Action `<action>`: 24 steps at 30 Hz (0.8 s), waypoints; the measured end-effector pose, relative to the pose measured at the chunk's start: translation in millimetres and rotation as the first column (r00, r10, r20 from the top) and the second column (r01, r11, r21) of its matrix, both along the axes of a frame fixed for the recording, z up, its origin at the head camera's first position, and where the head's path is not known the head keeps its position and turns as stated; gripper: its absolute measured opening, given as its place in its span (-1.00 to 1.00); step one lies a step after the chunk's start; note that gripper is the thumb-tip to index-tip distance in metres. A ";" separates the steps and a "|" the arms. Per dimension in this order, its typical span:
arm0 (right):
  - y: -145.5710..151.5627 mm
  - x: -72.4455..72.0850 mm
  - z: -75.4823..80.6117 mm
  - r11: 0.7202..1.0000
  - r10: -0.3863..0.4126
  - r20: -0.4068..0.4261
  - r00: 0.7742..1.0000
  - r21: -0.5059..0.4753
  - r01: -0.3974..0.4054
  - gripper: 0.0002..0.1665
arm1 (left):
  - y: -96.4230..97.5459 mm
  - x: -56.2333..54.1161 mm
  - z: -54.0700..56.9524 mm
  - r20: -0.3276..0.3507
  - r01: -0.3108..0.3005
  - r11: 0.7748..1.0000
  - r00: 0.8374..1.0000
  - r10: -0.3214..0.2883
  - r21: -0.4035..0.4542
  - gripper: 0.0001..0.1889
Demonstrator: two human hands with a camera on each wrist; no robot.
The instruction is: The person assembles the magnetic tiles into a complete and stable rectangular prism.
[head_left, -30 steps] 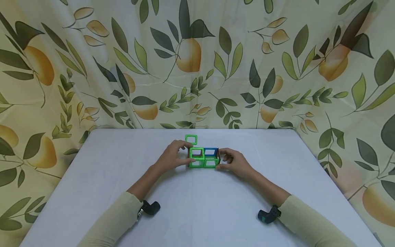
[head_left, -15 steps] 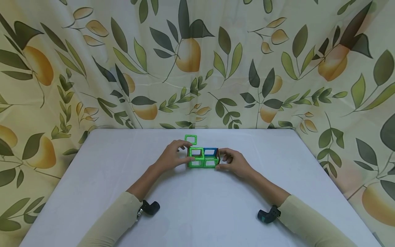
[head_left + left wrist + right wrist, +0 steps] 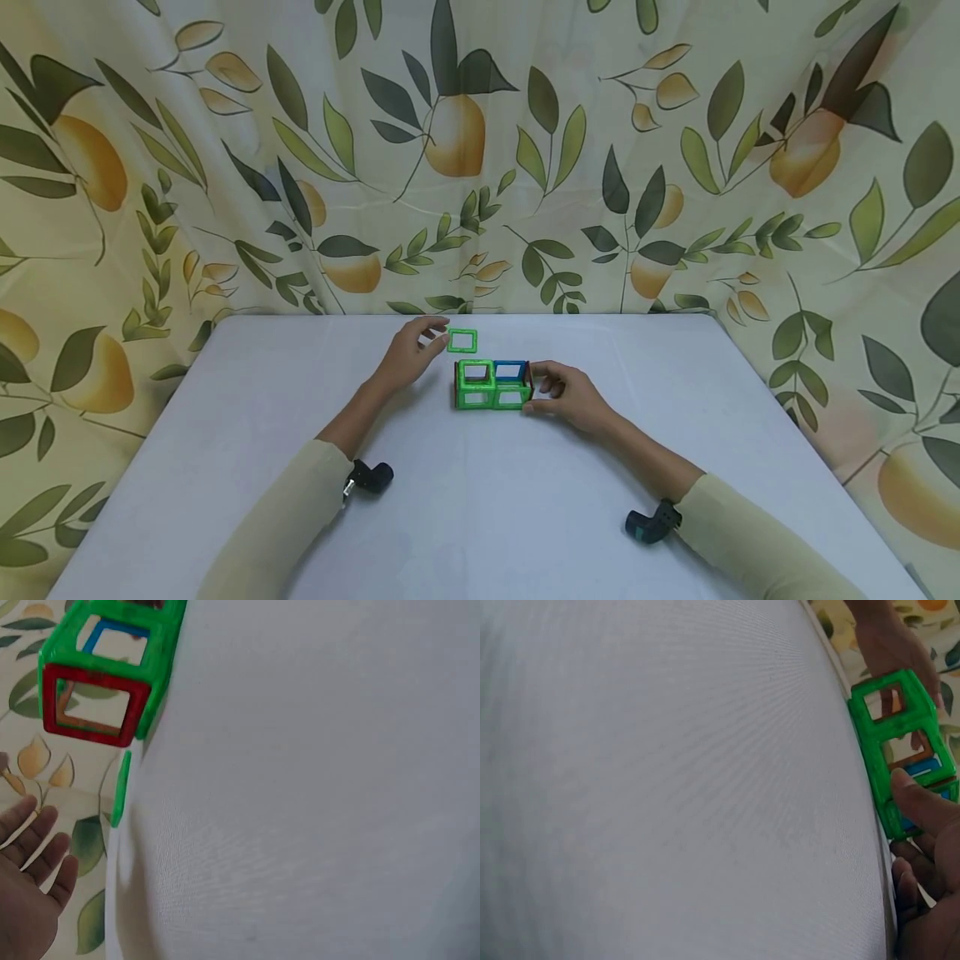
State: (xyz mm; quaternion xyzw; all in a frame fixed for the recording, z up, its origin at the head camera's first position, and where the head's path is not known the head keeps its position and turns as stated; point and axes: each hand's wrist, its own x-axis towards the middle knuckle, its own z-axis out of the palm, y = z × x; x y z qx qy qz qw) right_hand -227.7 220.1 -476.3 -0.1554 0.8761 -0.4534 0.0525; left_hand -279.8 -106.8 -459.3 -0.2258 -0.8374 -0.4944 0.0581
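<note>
A box built of square magnetic tiles (image 3: pixel 476 386) stands on the table, with green frames on its front and a blue tile (image 3: pixel 511 363) at the back right. Its left end is a red tile (image 3: pixel 86 736), seen in the left wrist view. My right hand (image 3: pixel 573 400) holds the right end, thumb on the front green frame and the other fingers around the side. Just behind the box lies a loose green square tile (image 3: pixel 462 350). My left hand (image 3: pixel 405 357) is at that tile's left edge, fingers extended and spread in the left wrist view.
The white-covered table (image 3: pixel 480 500) ends close behind the loose tile. A curtain (image 3: pixel 525 167) printed with fruit and leaves hangs beyond that edge. Each wrist carries a small black camera, the left camera (image 3: pixel 372 477) and the right camera (image 3: pixel 651 525).
My left hand has let go of the box's left end and moved back and left to the loose green tile. My right hand keeps its hold on the box.
</note>
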 end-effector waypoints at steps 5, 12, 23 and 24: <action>0.2 -0.4 -0.2 1.000 0.000 -0.004 1.000 0.007 0.000 -0.22 | -2.1 -14.9 -4.6 0.017 -0.028 0.998 0.999 0.029 -0.053 -0.44; 0.0 -0.6 -0.6 1.000 0.003 -0.005 1.000 0.002 -0.003 -0.23 | -4.5 -29.8 -9.2 0.031 -0.055 0.978 0.998 0.063 -0.203 -0.31; 1.2 -0.5 -2.1 1.000 0.007 -0.014 1.000 -0.009 -0.007 -0.23 | 1.7 -39.4 -15.2 0.093 -0.077 0.924 0.988 0.120 -0.376 -0.19; 1.3 -0.6 -2.1 1.000 0.008 -0.016 1.000 -0.009 -0.008 -0.23 | 2.7 -39.8 -15.4 0.098 -0.080 0.922 0.987 0.126 -0.378 -0.18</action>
